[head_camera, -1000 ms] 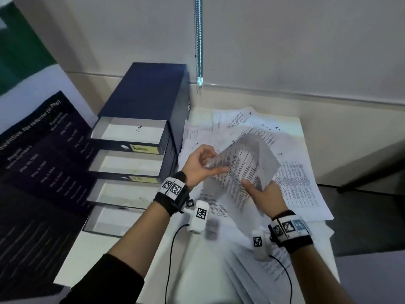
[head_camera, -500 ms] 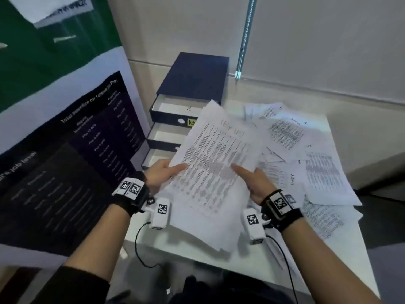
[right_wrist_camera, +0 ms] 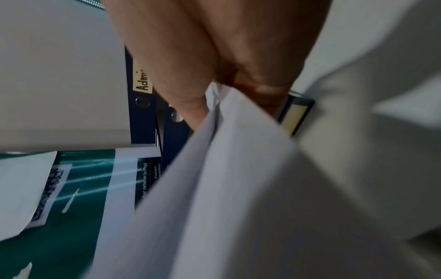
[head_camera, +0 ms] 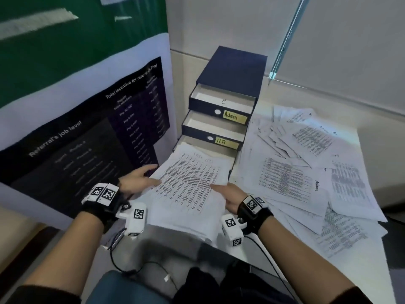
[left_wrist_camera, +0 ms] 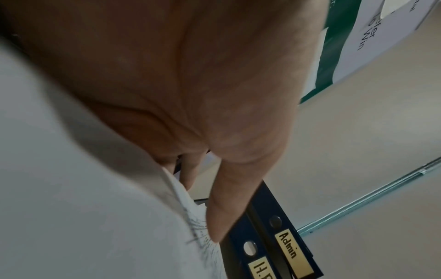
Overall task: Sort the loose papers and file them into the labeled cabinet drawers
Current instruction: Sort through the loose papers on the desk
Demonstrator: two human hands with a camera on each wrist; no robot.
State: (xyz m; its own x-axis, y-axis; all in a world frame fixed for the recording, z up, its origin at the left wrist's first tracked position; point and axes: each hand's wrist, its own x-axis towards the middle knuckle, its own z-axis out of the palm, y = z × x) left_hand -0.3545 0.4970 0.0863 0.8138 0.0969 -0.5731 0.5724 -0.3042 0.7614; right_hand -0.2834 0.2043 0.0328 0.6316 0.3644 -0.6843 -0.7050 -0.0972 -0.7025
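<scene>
**Stack heading for the third drawer**

While most papers (head_camera: pixel 306 172) are lying loose at three o'clock, the left hand (head_camera: pixel 135 183) and right hand (head_camera: pixel 228 194) are pinching a stack (head_camera: pixel 188 185), feeding it into the third drawer (head_camera: pixel 210 150) at twelve; sorting looks barely begun.

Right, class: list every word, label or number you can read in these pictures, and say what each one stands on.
"Admin": yellow label on the top drawer.
"H.R": yellow label on the second drawer.
"Admin": handwritten on a loose sheet on the table.
"Total incentive for referrer (in Php)" and "Referral's job level": banner.
Print on the held papers and the banner's amounts: too blurred.
</scene>
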